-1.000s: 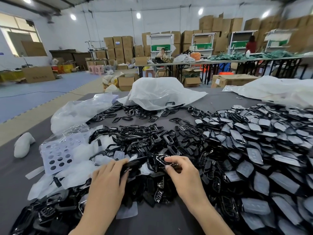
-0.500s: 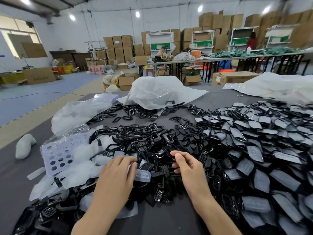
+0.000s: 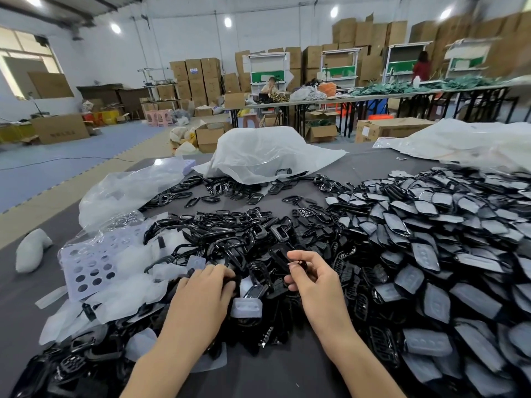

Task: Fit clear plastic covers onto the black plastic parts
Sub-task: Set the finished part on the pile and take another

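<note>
On the grey table (image 3: pixel 275 377), centre: a loose heap of black parts (image 3: pixel 230 234), mostly bare frames. Just above the heap is the right hand (image 3: pixel 314 282), thumb and forefinger pinching a small black piece (image 3: pixel 300 265), other fingers curled under. Beside it, the left hand (image 3: pixel 202 297) is palm down on the heap, fingers bent over the black stuff at their tips. Can't tell if it actually grips anything, thumb is hidden. One clear cover (image 3: pixel 247 308) sits just beside that hand on the thumb side; whether they touch isn't readable. More clear pieces are scattered to the left of the hand, near a lilac perforated sheet (image 3: pixel 86 268). Right side of the table: a big spread of covered parts (image 3: pixel 425 254), overlapping like shingles. Far edge: a crumpled white plastic bag (image 3: pixel 267 150) lying over some frames, with a clear bag (image 3: pixel 126 193) to its left.
</note>
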### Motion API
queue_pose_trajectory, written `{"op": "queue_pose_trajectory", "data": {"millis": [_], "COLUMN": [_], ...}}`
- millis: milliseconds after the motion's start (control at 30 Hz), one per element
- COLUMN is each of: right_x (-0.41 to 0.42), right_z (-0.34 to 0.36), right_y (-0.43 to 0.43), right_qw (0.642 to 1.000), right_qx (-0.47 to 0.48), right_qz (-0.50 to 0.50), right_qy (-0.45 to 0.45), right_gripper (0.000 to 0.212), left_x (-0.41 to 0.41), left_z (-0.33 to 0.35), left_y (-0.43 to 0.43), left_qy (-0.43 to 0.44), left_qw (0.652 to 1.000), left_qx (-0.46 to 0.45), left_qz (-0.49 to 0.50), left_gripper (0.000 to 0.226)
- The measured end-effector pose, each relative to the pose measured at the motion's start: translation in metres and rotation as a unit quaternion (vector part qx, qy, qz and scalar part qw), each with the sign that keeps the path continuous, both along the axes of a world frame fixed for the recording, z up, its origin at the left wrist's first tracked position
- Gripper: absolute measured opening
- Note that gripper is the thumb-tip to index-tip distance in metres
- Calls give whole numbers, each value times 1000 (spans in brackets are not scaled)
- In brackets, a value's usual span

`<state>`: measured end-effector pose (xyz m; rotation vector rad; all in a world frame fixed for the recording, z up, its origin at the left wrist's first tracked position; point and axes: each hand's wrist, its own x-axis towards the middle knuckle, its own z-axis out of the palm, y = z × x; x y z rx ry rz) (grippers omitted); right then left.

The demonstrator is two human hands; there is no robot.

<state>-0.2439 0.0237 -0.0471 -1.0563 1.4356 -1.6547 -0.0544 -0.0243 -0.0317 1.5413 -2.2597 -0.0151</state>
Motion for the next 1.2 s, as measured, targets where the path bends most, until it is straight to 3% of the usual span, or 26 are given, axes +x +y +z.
{"op": "queue_pose_trajectory", "data": {"millis": [167, 433, 600, 767, 933, 1067, 1200], "right_x": [0, -1, 0, 0, 1, 1, 1], "right_z": [1, -1, -2, -2, -2, 0, 1], "right_y": [0, -3, -4, -3, -5, -4, -4], "right_qw": [1000, 1000, 1000, 999, 1000, 1000, 1000], "right_qx": [-11, -7, -4, -1, -7, -12, -15], "right_qz": [-11, -9, -10, -10, -15, -15, -14], "right_qy": [9, 2, 22, 30, 11, -6, -7], "right_gripper": [26, 24, 27, 26, 21, 17, 16], "left_x": [-2, -29, -31, -24, -24, -24, -25], "left_z": [3, 11, -2, -5, 3, 6, 4], "left_y": [-3, 4, 4, 7, 6, 5, 4], "left_qy": [160, 370, 361, 363, 470, 581, 623], "left_qw": [987, 927, 928, 930, 878, 793, 748], "left_qx": [5, -38, 14, -3, 49, 156, 202], "left_qz": [10, -56, -88, -61, -78, -98, -106], "left_gripper": [7, 8, 22, 13, 19, 23, 27]}}
